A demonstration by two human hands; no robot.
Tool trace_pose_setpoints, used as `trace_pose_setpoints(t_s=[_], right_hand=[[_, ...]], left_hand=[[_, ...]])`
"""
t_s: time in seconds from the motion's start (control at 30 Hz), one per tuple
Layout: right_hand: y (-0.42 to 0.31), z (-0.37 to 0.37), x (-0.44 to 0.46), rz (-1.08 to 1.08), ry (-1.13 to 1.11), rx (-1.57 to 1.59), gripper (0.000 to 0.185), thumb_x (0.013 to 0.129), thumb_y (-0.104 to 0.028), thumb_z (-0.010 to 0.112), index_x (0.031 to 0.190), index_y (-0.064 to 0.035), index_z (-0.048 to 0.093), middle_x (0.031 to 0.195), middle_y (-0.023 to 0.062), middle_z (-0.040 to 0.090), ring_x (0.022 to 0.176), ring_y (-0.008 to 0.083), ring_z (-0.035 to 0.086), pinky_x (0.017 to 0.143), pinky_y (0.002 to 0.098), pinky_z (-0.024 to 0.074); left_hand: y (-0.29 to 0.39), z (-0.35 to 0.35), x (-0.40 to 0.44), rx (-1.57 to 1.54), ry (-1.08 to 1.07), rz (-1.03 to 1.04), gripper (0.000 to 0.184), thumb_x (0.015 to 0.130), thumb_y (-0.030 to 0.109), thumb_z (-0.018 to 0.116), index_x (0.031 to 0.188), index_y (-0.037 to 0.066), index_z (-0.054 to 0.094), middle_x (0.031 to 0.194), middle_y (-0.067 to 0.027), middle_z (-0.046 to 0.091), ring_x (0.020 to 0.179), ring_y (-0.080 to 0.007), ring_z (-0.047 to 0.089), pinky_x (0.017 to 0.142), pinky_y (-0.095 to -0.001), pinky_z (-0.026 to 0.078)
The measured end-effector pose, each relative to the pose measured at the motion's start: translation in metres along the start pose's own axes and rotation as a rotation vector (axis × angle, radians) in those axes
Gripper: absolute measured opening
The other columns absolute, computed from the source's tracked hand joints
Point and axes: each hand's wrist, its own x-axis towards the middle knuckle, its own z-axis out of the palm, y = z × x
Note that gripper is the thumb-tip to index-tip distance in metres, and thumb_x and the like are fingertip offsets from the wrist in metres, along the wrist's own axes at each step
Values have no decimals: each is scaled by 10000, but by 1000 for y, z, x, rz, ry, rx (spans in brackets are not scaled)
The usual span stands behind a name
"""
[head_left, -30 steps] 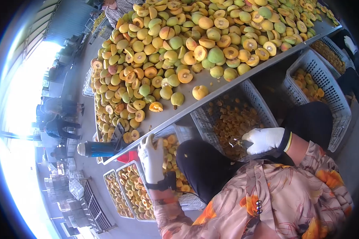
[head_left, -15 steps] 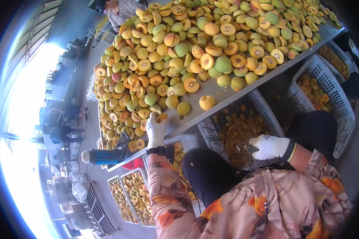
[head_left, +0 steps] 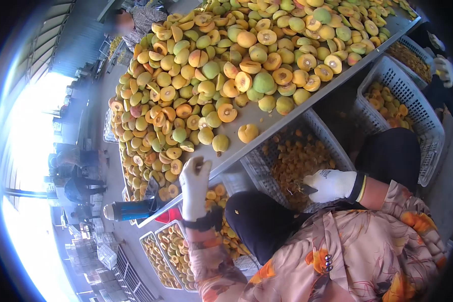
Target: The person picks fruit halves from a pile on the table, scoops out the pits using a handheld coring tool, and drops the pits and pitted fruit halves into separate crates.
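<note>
My left hand (head_left: 195, 185), in a white glove, is raised at the table's near edge with its fingers curled in. A small brownish patch shows between the fingertips; what it is I cannot make out. Just beyond lie halved yellow peaches (head_left: 227, 112), some with pits showing, heaped on the metal table (head_left: 267, 125). My right hand (head_left: 332, 185), also gloved, is closed round a small tool (head_left: 308, 189) with a metal tip; its handle is hidden in the palm. Below that hand stands a plastic crate (head_left: 332, 136) holding brownish pits and scraps.
Another crate (head_left: 417, 103) with peach pieces stands to the right. Trays of peach halves (head_left: 173, 246) sit on the floor at lower left. A blue flask (head_left: 131, 210) lies by the table's left end. A person (head_left: 141, 25) is at the far side; a co-worker's gloved hand (head_left: 445, 70) shows far right.
My left hand has left the peach heap and come back toward the table edge, fingers curled; the peach piece seen at its fingertips no longer shows clearly. My right hand keeps its tool. The view has shifted slightly.
</note>
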Motion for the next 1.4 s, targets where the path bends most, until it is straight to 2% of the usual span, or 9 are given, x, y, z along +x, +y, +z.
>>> trace_pose_setpoints(t_s=[0.23, 0.37, 0.57, 0.87, 1.0, 1.07, 1.2, 1.33, 1.4], right_hand=[[2, -12, -9, -22, 40, 56, 395, 861, -265, 622, 1153, 1, 623, 944, 253, 716, 935, 433, 701, 831, 501, 540], [-4, -20, -20, -89, 306, 245, 335, 865, -244, 663, 1082, 4, 607, 892, 273, 702, 909, 430, 704, 780, 484, 533], [-40, -42, -11, -212, 408, 1054, 454, 897, -351, 819, 1157, -31, 629, 891, 2, 641, 766, 59, 578, 691, 252, 495], [-66, -33, -28, -539, 531, 747, 479, 851, -232, 812, 1200, 33, 619, 1050, 70, 681, 1006, 123, 601, 912, 299, 498], [-76, -43, -43, -439, 372, 838, 381, 871, -176, 762, 1168, 22, 627, 934, 55, 687, 795, 115, 649, 733, 277, 538], [-76, -47, -51, -381, 236, 954, 340, 878, -151, 741, 1157, 10, 633, 867, 43, 681, 647, 108, 644, 606, 265, 539], [-80, -61, -38, -405, 245, 1090, 268, 910, -154, 729, 1088, 20, 628, 790, 41, 648, 511, 96, 585, 482, 245, 487], [-85, -82, 28, -298, 432, 636, 398, 915, -120, 697, 1257, 45, 577, 845, 120, 665, 558, 174, 634, 522, 317, 507], [-86, -81, 40, -295, 742, 47, 375, 917, -193, 709, 1176, 45, 580, 835, 173, 676, 772, 328, 694, 721, 416, 553]], left_hand=[[76, 115, 62, 219, -314, 68, 774, 836, 425, 814, 1362, -79, 553, 1154, -235, 717, 1043, -302, 699, 912, -406, 538], [67, 107, 40, 22, -24, 238, 833, 749, 349, 894, 1381, -65, 544, 1249, -242, 668, 1108, -350, 671, 967, -420, 525], [127, 67, -57, -5, 137, 519, 795, 660, 238, 946, 1306, -22, 560, 1196, -179, 607, 1101, -336, 628, 963, -432, 518], [139, 51, -125, -804, -401, 238, 907, 761, 395, 925, 1414, -13, 445, 1277, -107, 597, 1081, -206, 618, 958, -336, 512], [126, 51, -127, -830, -315, 226, 770, 885, 489, 787, 1391, -34, 533, 1222, -131, 670, 1102, -213, 642, 971, -348, 527], [134, 40, -136, -1218, -355, -113, 638, 916, 388, 733, 1372, -25, 567, 1202, -142, 682, 1092, -240, 658, 902, -382, 558], [112, 48, -134, -1723, -437, -82, 469, 914, 180, 694, 1356, 61, 591, 1237, -139, 648, 972, -249, 650, 810, -382, 524], [99, 50, -133, -1967, -346, -152, 398, 940, 153, 645, 1316, 49, 565, 1263, -188, 626, 951, -356, 652, 805, -427, 537], [92, 46, -133, -2010, -334, -142, 357, 983, 184, 649, 1301, 46, 566, 1273, -188, 624, 991, -349, 657, 834, -435, 547]])
